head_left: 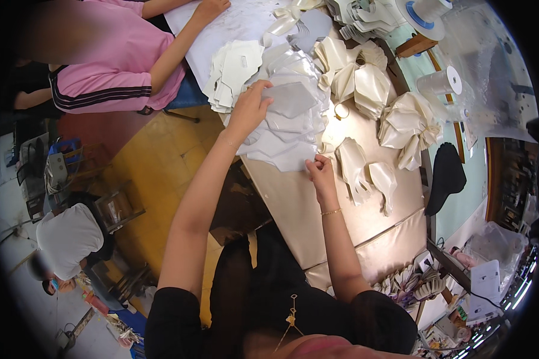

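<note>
The pile of pale grey sheets [290, 134] lies on the table [293, 215], before you. Your left hand [248, 113] touches its left side, thumb and forefinger a little apart; I cannot tell if they grip. Your right hand [322, 178] is at its near right corner, fingertips narrow; a pinch I cannot confirm. To the right lie cream pieces [371, 90]; at the left, white pieces [236, 66] and a person in pink [123, 81].

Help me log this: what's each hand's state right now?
Left hand: partly open, at the edge of a grey sheet.
Right hand: closed, apparently pinching the corner of a pale sheet.
</note>
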Demonstrator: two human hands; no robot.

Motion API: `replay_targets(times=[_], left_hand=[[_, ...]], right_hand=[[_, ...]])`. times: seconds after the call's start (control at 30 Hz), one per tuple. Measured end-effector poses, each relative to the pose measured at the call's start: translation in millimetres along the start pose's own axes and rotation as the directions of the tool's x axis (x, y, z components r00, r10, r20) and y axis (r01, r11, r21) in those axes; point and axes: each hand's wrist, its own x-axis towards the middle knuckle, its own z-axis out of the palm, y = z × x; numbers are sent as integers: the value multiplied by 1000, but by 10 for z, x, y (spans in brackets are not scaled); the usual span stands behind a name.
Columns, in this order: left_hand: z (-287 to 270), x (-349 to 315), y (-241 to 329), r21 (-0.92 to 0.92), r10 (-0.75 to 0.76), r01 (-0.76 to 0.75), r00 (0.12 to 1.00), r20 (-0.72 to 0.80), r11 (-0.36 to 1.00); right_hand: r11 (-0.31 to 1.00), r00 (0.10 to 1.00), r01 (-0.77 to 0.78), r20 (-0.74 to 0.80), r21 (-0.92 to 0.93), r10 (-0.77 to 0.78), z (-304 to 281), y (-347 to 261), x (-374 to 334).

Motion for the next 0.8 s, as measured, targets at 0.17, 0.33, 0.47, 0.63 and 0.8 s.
replay_targets(times=[0.17,0.33,0.47,0.63,0.8], left_hand=[[16,13,-58,150,76,-89,993,93,985],[122,-131,-39,316,100,-87,995,-23,945],[308,-442,-41,438,164,-92,978,-131,894],[562,-977,-48,437,137,-51,976,-169,898],[700,-1246,-29,411,48,6,992,-121,912]], right_hand=[[992,992,124,-12,18,-123,85,74,14],[994,994,91,49,58,-94,23,10,2],[947,962,273,46,-169,-269,-14,-156,-103],[712,870,480,177,-513,-460,-100,-837,-220],[661,817,572,261,-486,-514,51,-1766,261]])
